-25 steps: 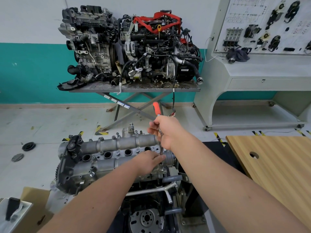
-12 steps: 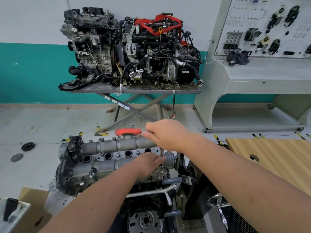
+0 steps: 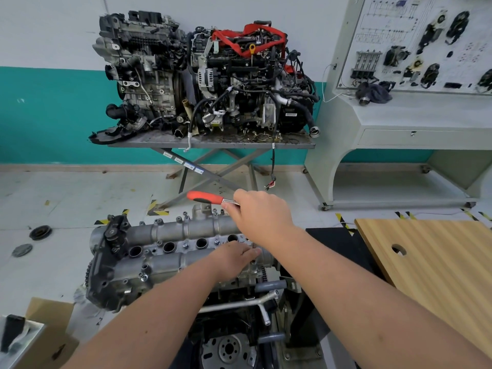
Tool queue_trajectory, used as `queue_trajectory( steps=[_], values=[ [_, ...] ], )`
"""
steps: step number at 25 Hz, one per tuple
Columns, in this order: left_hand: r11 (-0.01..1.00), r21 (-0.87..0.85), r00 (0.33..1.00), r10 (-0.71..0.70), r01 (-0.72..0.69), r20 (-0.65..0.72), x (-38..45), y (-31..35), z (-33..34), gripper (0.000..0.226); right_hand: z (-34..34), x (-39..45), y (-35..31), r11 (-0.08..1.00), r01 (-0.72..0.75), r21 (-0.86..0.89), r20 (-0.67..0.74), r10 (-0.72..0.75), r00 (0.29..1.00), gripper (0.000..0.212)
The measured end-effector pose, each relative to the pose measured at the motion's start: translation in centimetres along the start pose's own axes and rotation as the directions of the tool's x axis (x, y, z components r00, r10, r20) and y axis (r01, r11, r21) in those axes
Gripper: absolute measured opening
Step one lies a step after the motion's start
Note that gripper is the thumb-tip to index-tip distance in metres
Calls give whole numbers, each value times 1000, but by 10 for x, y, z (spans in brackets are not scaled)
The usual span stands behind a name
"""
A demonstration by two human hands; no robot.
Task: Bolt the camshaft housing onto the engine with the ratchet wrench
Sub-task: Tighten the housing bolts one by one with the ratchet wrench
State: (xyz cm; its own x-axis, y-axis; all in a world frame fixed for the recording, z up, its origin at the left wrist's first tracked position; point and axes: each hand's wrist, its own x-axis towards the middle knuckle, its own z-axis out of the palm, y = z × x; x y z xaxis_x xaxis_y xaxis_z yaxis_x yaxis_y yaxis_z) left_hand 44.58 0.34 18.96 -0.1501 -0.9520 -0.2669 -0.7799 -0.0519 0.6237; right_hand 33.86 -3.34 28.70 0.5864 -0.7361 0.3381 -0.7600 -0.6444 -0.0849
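The camshaft housing (image 3: 170,249) lies on top of the engine (image 3: 149,278) low in the middle of the view, a grey casting with a row of round holes along it and small bolts (image 3: 185,245) standing around its edges. The right hand (image 3: 262,214) is above the housing's right end, its fingers curled round the metal shank of the ratchet (image 3: 210,198); the red grip sticks out to the left, roughly level, clear of the hand. Whether the ratchet's head sits on a bolt I cannot tell, since the hand hides it. The left hand (image 3: 235,258) rests on the housing's right end just below, fingers loosely bent and pressing down on the casting, holding nothing. To the right stands a wooden table (image 3: 436,262) with a round hole. Behind, two other engines (image 3: 202,78) sit on a metal stand (image 3: 213,143) by the wall, beside a grey display board (image 3: 415,43).
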Motion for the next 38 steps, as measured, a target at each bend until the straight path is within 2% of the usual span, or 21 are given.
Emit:
queue_trajectory(
  steps=[3, 5, 6, 7, 10, 12, 18, 23, 25, 26, 28, 30, 32, 35, 36, 38],
  values=[
    [1000, -17, 1000, -21, 21, 11, -1, 3, -1, 55, -2, 0, 7, 983, 186, 6, 10, -186, 983, 40],
    [999, -17, 999, -35, 36, 14, -2, 5, 0, 55, -5, 1, 16, 938, 347, -4, 34, -347, 937, 41],
    [999, -12, 999, -41, 42, 12, -2, 5, 0, 55, -7, 2, 19, 926, 379, -1, 46, -378, 925, 40],
    [999, -11, 999, -42, 42, 9, -3, 4, 0, 55, -9, 2, 21, 934, 357, 3, 52, -357, 933, 39],
    [999, -30, 1000, -29, 30, 3, -1, 0, 2, 54, -6, -1, 16, 992, 123, 15, 30, -124, 992, 41],
    [999, -27, 1000, -19, 19, -1, 1, -2, 2, 52, -1, -3, 8, 999, 53, -1, 8, -53, 999, 44],
    [999, -21, 999, -34, 34, -15, 4, -6, 5, 45, -4, -4, 3, 999, 31, -4, 10, -31, 999, 43],
    [999, -17, 999, -39, 38, -17, 4, -4, 4, 46, 1, -7, 4, 996, 75, -52, -58, -78, 995, 42],
    [999, -19, 999, -35, 35, -17, 3, -4, 4, 50, 1, -7, 6, 989, 147, 27, -54, -146, 988, 41],
    [999, -21, 999, -33, 33, -16, 2, -3, 4, 52, 0, -6, 7, 977, 163, 140, -31, -160, 987, 40],
    [999, -33, 999, -32, 32, -15, 2, -3, 3, 56, -6, 0, 12, 918, 90, 386, 104, -140, 985, 41],
    [999, -38, 999, -36, 35, -16, 1, -2, 3, 57, -14, 6, 20, 821, -86, 565, 284, -96, 954, 32],
    [999, -32, 999, -32, 31, -20, 0, -2, 3, 56, -16, 6, 27, 636, -278, 720, 406, -61, 912, 22],
    [997, -63, 999, -35, 34, -16, -1, -2, 2, 51, -10, 3, 34, 283, -490, 824, 516, -18, 857, 23],
    [997, -74, 999, -37, 36, -11, -1, -1, 2, 49, -8, 2, 35, 208, -515, 832, 532, -31, 846, 23],
    [996, -76, 999, -44, 44, -3, 0, -2, 2, 48, -6, 2, 33, 145, -519, 842, 531, -57, 846, 20]
  ],
)
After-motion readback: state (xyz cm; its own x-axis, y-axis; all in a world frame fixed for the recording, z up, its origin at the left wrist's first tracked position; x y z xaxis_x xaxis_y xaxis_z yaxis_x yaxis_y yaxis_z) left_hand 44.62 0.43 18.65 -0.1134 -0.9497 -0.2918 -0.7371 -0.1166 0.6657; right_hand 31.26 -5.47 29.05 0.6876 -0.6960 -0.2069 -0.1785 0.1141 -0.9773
